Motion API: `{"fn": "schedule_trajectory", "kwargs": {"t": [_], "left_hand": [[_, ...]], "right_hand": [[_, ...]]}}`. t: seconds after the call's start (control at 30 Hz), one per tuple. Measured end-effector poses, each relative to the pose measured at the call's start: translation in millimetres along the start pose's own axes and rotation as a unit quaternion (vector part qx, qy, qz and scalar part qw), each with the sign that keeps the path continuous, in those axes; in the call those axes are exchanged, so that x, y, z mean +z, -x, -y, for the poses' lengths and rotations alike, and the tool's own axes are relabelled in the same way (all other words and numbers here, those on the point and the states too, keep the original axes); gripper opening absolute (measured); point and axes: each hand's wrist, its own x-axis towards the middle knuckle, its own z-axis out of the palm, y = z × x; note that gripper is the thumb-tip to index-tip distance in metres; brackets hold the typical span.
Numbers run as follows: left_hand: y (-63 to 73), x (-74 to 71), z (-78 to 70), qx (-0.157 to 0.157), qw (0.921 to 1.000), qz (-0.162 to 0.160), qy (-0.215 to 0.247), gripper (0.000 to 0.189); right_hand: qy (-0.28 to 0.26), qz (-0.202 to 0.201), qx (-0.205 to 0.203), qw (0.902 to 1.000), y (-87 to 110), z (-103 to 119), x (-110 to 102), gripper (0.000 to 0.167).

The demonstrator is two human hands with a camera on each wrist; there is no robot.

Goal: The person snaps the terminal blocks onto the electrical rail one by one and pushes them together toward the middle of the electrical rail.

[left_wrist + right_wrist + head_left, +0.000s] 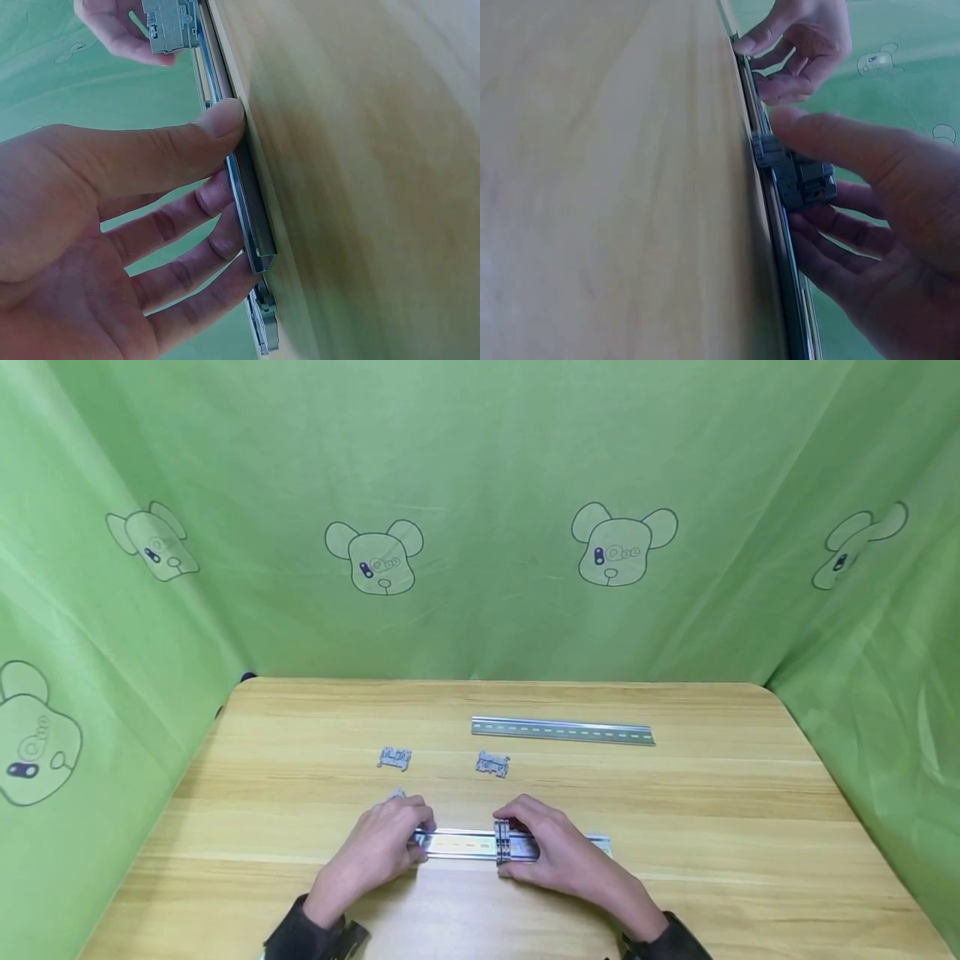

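Observation:
A metal DIN rail (459,844) lies along the front of the wooden table. My left hand (384,843) pinches its left end, thumb on the near edge and fingers along the far one in the left wrist view. A few narrow grey terminal blocks (502,842) sit side by side across the rail. My right hand (558,853) holds them, with its thumb at the near side and fingertips at the far side. In the right wrist view the blocks (802,176) stand up from the rail between thumb and fingers. Another terminal block (262,319) lies just beyond the left hand, partly hidden.
Two loose terminal blocks lie farther back, one on the left (394,758) and one near the middle (492,764). Behind them rests a second slotted DIN rail (562,731). Green cloth (480,635) with bear-head drawings encloses the table (712,793) at the back and sides.

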Motion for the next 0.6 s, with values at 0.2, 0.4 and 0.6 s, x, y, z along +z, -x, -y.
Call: {"fn": "schedule_trajectory", "kwargs": {"t": [0.2,0.4,0.6], "left_hand": [[0.8,-0.6,-1.1,-0.003,1.0,0.002,0.0,0.028],[0.7,-0.1,-0.6,-0.004,1.0,0.004,-0.007,0.03],[-1.8,-0.6,-0.5,0.0,0.9999,0.0,-0.012,0.029]], "right_hand": [[0.007,-0.01,-0.009,0.9999,-1.8,0.7,3.7,0.056],[0.006,-0.007,-0.002,1.0,-2.9,1.0,3.7,0.051],[0.014,-0.005,0.002,0.9999,-5.3,-0.8,1.3,0.05]]}}
